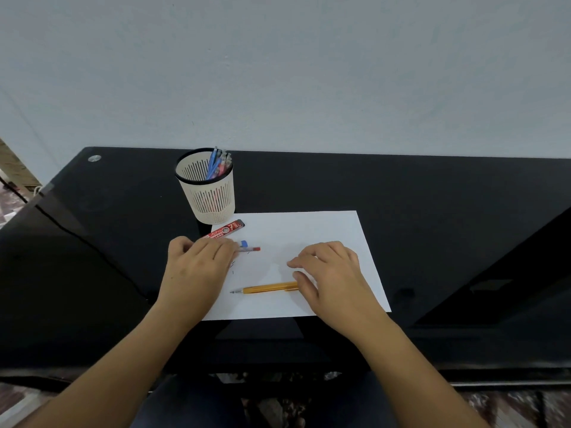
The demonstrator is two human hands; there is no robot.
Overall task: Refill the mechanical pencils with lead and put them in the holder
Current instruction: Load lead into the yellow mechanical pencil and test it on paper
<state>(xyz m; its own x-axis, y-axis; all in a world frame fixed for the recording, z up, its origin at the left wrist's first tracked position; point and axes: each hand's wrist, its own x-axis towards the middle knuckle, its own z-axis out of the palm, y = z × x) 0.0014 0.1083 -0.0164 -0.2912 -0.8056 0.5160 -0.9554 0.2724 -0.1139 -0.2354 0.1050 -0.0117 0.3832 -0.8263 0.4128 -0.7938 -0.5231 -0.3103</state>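
Note:
A yellow mechanical pencil [268, 287] lies on a white sheet of paper [312, 233], tip pointing left. My right hand [332, 273] hovers over its right end with loosely curled fingers, the thumb at the pencil's end. My left hand [197, 267] lies flat on the sheet's left edge. Its fingertips rest on a blue-capped pencil [244, 243] and a red-ended pencil [254, 249], both mostly hidden. A red lead case [227, 230] lies just beyond the left fingers. The cream slotted holder [213, 199] stands behind it with several blue and pink pencils [217, 163] inside.
The black glass desk [401, 186] runs back to a pale wall. A thin dark cable [92, 245] crosses its left part. The desk's front edge is near my lap.

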